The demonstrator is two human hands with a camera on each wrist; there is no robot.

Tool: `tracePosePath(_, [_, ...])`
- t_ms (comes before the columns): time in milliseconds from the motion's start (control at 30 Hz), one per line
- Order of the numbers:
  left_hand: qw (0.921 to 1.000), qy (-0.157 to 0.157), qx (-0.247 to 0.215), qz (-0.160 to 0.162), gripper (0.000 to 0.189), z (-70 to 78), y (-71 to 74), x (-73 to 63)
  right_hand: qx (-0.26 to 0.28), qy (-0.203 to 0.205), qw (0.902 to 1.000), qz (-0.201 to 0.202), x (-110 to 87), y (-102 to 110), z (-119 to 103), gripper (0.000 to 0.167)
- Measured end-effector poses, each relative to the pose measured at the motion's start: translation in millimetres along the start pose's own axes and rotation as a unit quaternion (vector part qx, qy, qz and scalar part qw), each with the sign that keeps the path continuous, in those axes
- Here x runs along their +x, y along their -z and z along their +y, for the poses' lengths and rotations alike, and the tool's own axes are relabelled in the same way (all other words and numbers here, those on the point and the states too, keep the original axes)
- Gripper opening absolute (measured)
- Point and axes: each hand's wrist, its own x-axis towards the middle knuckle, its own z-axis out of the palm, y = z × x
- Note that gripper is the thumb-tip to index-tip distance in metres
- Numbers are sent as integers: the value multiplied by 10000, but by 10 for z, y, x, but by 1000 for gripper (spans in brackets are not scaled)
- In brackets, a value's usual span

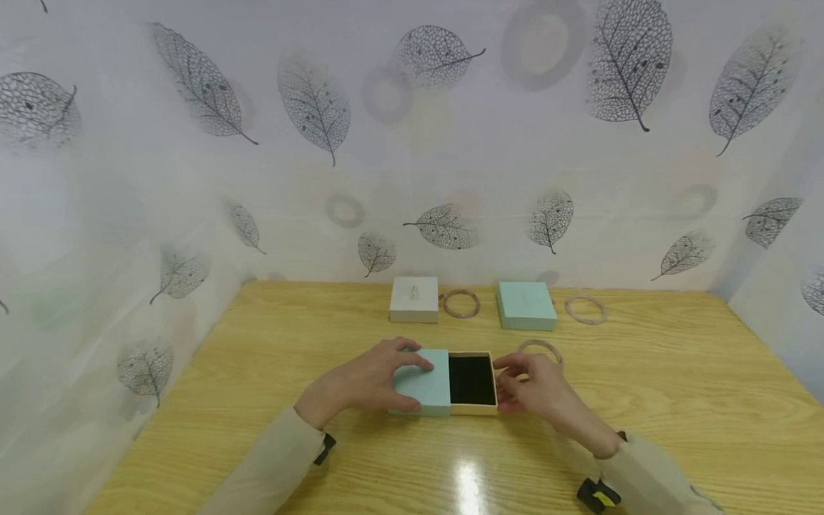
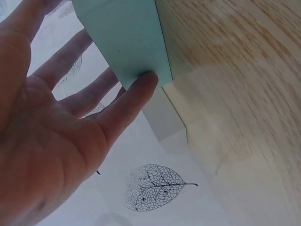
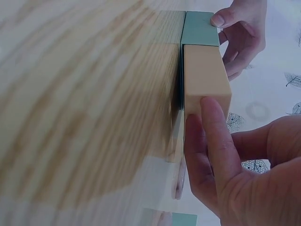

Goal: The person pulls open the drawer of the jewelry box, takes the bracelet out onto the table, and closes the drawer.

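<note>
A slide-out box stands near the table's middle, its light-blue sleeve (image 1: 430, 383) on the left and its cream drawer (image 3: 203, 70) partly out to the right. Black lining (image 1: 472, 380) shows inside the drawer. My left hand (image 1: 370, 379) grips the sleeve, one digit on the near side and the fingers spread over the top. At the drawer's right end, my right hand (image 1: 537, 386) holds on with bent fingertips; some are hidden in the head view. Just behind that hand lies a ring-shaped bangle (image 1: 542, 343), partly covered by it.
Farther back stand a white box (image 1: 414, 300) with a brownish bangle (image 1: 461, 303) beside it, and a mint-green box (image 1: 526, 306) with a pale bangle (image 1: 586, 309) on its right. A leaf-patterned cloth (image 1: 412, 164) rises behind the wooden table (image 1: 270, 343).
</note>
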Motion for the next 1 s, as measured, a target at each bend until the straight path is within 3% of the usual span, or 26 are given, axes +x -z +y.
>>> tracePosePath(1000, [10000, -15, -26, -51, 53, 11, 21, 12, -83, -22, 9999, -51, 35, -97, -17, 33])
